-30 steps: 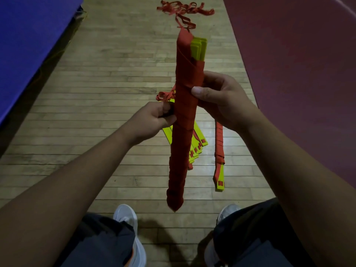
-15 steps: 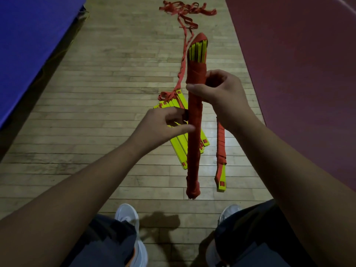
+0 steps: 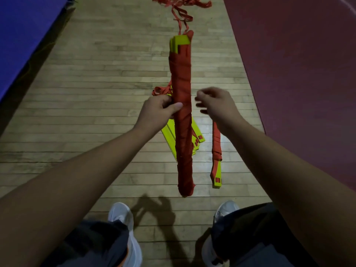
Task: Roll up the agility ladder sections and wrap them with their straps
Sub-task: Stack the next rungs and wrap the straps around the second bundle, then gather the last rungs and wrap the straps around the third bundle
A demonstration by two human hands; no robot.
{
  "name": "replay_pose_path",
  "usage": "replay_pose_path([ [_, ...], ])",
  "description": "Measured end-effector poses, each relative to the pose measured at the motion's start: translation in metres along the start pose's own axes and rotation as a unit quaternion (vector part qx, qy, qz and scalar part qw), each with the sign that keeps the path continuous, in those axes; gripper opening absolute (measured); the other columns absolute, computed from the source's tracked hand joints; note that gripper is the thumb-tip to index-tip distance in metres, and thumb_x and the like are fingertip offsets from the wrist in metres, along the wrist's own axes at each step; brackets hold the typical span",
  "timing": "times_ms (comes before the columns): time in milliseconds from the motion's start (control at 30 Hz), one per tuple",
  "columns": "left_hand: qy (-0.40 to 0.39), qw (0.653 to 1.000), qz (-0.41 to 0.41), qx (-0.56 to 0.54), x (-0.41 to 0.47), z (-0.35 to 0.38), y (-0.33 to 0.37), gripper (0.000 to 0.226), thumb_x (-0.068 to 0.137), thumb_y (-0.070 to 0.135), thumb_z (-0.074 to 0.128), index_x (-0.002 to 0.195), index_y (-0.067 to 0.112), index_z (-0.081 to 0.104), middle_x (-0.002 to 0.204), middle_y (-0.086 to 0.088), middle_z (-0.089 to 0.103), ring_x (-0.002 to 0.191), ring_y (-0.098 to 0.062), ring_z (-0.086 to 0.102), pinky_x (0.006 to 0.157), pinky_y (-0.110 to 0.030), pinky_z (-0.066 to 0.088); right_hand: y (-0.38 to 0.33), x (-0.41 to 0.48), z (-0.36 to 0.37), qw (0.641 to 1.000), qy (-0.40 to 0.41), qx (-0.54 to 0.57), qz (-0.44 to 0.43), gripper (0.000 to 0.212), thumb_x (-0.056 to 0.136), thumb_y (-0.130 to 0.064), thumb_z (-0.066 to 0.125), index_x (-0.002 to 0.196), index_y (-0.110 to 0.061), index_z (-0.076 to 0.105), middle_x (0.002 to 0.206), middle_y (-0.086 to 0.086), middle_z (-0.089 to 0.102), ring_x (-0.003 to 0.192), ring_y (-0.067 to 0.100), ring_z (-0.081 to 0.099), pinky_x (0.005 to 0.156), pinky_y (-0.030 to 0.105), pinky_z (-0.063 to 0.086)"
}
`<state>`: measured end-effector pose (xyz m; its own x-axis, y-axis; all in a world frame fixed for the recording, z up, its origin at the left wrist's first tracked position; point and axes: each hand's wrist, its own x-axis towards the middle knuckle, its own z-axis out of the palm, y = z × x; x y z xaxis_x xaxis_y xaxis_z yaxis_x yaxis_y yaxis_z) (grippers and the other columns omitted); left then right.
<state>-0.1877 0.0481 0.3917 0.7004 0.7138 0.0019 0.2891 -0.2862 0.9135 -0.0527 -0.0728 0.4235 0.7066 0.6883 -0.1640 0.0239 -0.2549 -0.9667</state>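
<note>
The wrapped ladder bundle (image 3: 181,78) is held above the floor (image 3: 96,112), long axis running fore-and-aft. The left grip (image 3: 159,110) clasps its middle. The right grip (image 3: 215,105), loosely curled and empty, sits just beside its right side.

The right hand (image 3: 215,105) has let go of the wrapped bundle (image 3: 182,112) — only the left hand (image 3: 159,110) grips it now.

- The left arm reaches forward from the near left. The left hand (image 3: 159,110) grips the wrapped ladder bundle (image 3: 181,83) at mid-length, thumb laid across its front.
- The right arm reaches from the near right. The right hand (image 3: 215,105) hangs just right of the bundle, apart from it, fingers loosely curled and holding nothing.
</note>
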Motion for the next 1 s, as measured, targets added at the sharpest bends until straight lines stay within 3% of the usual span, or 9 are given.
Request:
replay_pose_path([
  [200, -0.032, 0.994, -0.056, -0.088, 0.047, 0.035, -0.020, 0.009, 0.097, 0.013, 0.065, 0.097, 0.008, 0.072, 0.088, -0.008, 0.071, 0.077, -0.019, 0.067, 0.073, -0.033, 0.059, 0.075, 0.014, -0.006, 0.990, -0.103, 0.046, 0.083, 0.020, 0.100, -0.010, 0.060, 0.117, -0.003, 0.067, 0.100, 0.015, 0.071, 0.088, 0.023, 0.067, 0.076, 0.032, 0.055],
  [400, -0.046, 0.969, -0.179, -0.161, 0.082, 0.096, -0.066, 0.014, 0.094, 0.018, 0.071, 0.090, 0.004, 0.070, 0.080, -0.008, 0.067, 0.066, -0.016, 0.061, 0.060, -0.023, 0.055, 0.142, 0.040, -0.016, 0.985, -0.034, 0.113, 0.124, 0.016, 0.097, -0.013, 0.065, 0.112, -0.007, 0.071, 0.095, 0.013, 0.069, 0.087, 0.027, 0.062, 0.073, 0.043, 0.048],
  [533, -0.045, 0.951, -0.242, -0.186, 0.096, 0.148, -0.106, 0.016, 0.093, 0.019, 0.073, 0.091, 0.003, 0.068, 0.085, -0.011, 0.069, 0.064, -0.016, 0.062, 0.055, -0.020, 0.051, 0.192, 0.057, -0.023, 0.978, 0.016, 0.121, 0.169, 0.022, 0.099, -0.014, 0.063, 0.116, -0.002, 0.069, 0.096, 0.015, 0.070, 0.085, 0.026, 0.065, 0.062, 0.031, 0.052],
  [600, -0.062, 0.946, -0.254, -0.191, 0.102, 0.171, -0.126, 0.011, 0.093, 0.015, 0.072, 0.089, 0.006, 0.068, 0.087, -0.011, 0.070, 0.069, -0.018, 0.064, 0.060, -0.023, 0.053, 0.217, 0.065, -0.027, 0.973, 0.035, 0.130, 0.190, 0.020, 0.099, -0.013, 0.062, 0.113, -0.001, 0.069, 0.096, 0.019, 0.071, 0.082, 0.027, 0.068, 0.063, 0.033, 0.055],
  [667, -0.091, 0.942, -0.265, -0.186, 0.106, 0.191, -0.146, 0.012, 0.093, 0.010, 0.070, 0.102, 0.003, 0.070, 0.093, -0.011, 0.072, 0.078, -0.020, 0.067, 0.072, -0.029, 0.055, 0.244, 0.074, -0.031, 0.966, 0.052, 0.134, 0.213, 0.018, 0.100, -0.011, 0.061, 0.110, 0.001, 0.069, 0.089, 0.019, 0.072, 0.071, 0.019, 0.071, 0.060, 0.029, 0.053],
  [733, -0.125, 0.940, -0.278, -0.154, 0.106, 0.208, -0.167, 0.024, 0.093, 0.008, 0.069, 0.116, 0.002, 0.069, 0.087, -0.007, 0.069, 0.073, -0.018, 0.063, 0.073, -0.032, 0.051, 0.270, 0.082, -0.034, 0.962, 0.067, 0.123, 0.236, 0.016, 0.100, -0.007, 0.059, 0.111, 0.002, 0.067, 0.076, 0.010, 0.065, 0.047, 0.003, 0.061, 0.044, 0.017, 0.045],
  [800, -0.135, 0.940, -0.286, -0.127, 0.104, 0.225, -0.187, 0.022, 0.093, 0.007, 0.069, 0.115, 0.004, 0.067, 0.082, -0.006, 0.067, 0.071, -0.020, 0.061, 0.074, -0.035, 0.049, 0.298, 0.091, -0.036, 0.957, 0.083, 0.109, 0.257, 0.016, 0.099, -0.007, 0.061, 0.113, 0.000, 0.067, 0.075, 0.006, 0.062, 0.041, -0.001, 0.054, 0.039, 0.015, 0.040],
  [933, -0.154, 0.943, -0.290, -0.051, 0.100, 0.261, -0.234, 0.023, 0.087, -0.001, 0.072, 0.104, 0.008, 0.060, 0.080, -0.004, 0.063, 0.082, -0.027, 0.066, 0.086, -0.042, 0.057, 0.357, 0.107, -0.033, 0.952, 0.107, 0.086, 0.272, 0.016, 0.094, -0.011, 0.069, 0.109, -0.004, 0.071, 0.085, 0.009, 0.071, 0.068, 0.015, 0.067, 0.062, 0.028, 0.053],
  [1000, -0.186, 0.942, -0.279, -0.010, 0.098, 0.276, -0.254, 0.024, 0.087, 0.000, 0.070, 0.104, 0.012, 0.060, 0.078, -0.004, 0.062, 0.081, -0.026, 0.064, 0.082, -0.037, 0.053, 0.385, 0.118, -0.030, 0.952, 0.118, 0.065, 0.275, 0.012, 0.092, -0.012, 0.071, 0.102, -0.005, 0.073, 0.089, 0.014, 0.073, 0.079, 0.026, 0.070, 0.076, 0.040, 0.058],
])
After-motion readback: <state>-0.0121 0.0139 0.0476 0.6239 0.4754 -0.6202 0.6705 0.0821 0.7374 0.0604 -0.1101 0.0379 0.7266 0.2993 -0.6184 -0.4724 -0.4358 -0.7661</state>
